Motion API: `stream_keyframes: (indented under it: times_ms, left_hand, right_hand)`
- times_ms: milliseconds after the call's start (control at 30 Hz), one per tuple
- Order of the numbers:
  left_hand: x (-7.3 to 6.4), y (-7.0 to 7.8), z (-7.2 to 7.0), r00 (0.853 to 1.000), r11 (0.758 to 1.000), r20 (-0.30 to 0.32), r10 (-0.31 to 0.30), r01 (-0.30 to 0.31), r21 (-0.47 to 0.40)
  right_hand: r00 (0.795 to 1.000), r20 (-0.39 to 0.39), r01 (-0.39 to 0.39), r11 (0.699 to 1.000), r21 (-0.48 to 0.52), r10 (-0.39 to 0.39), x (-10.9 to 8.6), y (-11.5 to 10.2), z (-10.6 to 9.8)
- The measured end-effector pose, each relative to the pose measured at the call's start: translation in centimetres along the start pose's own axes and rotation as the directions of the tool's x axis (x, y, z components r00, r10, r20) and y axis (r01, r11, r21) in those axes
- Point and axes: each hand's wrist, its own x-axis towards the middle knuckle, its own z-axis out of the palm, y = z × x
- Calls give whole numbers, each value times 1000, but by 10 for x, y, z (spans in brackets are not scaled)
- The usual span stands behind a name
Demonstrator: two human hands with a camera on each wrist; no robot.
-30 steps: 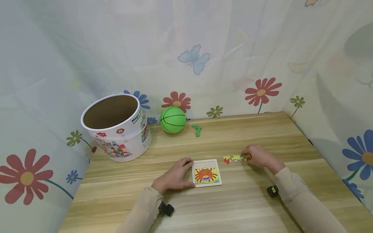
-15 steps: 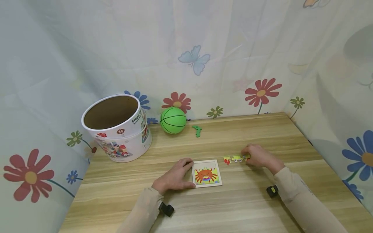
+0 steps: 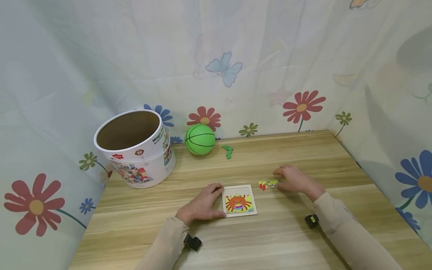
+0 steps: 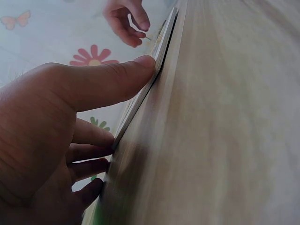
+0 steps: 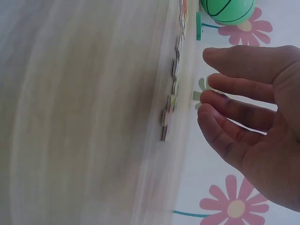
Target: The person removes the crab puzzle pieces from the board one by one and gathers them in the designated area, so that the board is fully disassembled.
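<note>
In the head view, a square puzzle tray (image 3: 254,200) with a pale frame and a red crab picture lies flat on the table. My left hand (image 3: 204,202) holds its left side, thumb at the near corner and index finger at the far one. The left wrist view shows the thumb on the tray's edge (image 4: 161,49). Right of the tray lie several jigsaw pieces (image 3: 263,185) in yellow and red, in a row. Just over the right end of that row hovers my right hand (image 3: 297,180). In the right wrist view its fingers (image 5: 239,110) are loosely bent and hold nothing, apart from the pieces (image 5: 169,110).
A large white bucket (image 3: 145,170) stands at the back left. Beside it a green ball (image 3: 200,139) rests against the wall, with a small green curved toy (image 3: 228,151) to its right. A flowered curtain (image 3: 260,56) closes off the table's back and sides.
My right hand has lifted off the rightmost pieces and shifted slightly left, now hiding part of the row. The left hand and the tray have stayed still.
</note>
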Motion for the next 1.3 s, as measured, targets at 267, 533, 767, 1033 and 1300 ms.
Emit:
stream_keyframes:
  times_ms: [267,533,767,1033,1300]
  left_hand:
    - [0,1,0,1000,1000,-2,1,-1,2]
    - [-1,1,-2,1000,1000,1,-1,1,-1]
    - [-1,2,-2,1000,1000,7,-6,6,-10]
    - [-1,4,-2,1000,1000,6,-5,5,-10]
    - [-1,3,-2,1000,1000,9,-14,14,-17]
  right_hand:
    - [1000,15,5,1000,12,-5,9,-15,2]
    - [999,34,23,999,22,-24,22,-32,8]
    - [992,9,126,992,4,-126,27,-45,12]
    - [980,-10,198,980,7,-197,34,-60,18]
    - [982,45,185,983,14,-186,40,-81,24]
